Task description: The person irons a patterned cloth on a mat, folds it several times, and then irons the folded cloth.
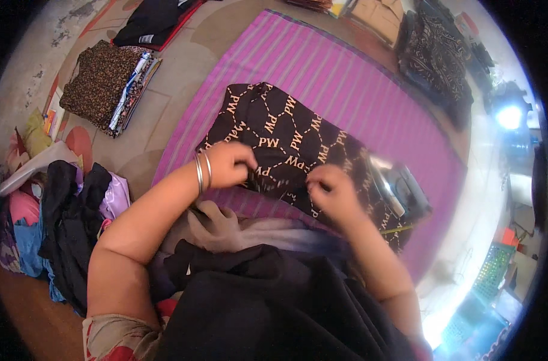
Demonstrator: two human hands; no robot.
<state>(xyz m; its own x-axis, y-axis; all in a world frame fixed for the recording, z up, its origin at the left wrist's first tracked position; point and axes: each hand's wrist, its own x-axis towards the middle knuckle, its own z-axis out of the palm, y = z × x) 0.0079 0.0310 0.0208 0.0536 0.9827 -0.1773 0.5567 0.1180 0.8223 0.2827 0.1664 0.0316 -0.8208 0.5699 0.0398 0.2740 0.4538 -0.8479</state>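
Observation:
A black cloth [296,131] printed with pale letters and dashed lines lies folded before me on a pink striped sheet [310,58]. My left hand [228,164], with two metal bangles at the wrist, has its fingers curled on the near part of this cloth. My right hand [330,187] pinches the cloth a little farther right. Between the two hands the fabric is creased and blurred. To the right of my right hand, a clothes iron [398,185] rests on the cloth's right end. A thin yellow-green strip [395,229] shows just below the iron.
Folded patterned clothes [100,85] are stacked at upper left, near a black garment [152,22]. Loose clothes [68,216] are heaped at left. More folded dark clothes [436,58] lie at upper right. A green perforated basket [495,270] stands at far right, near bright glare.

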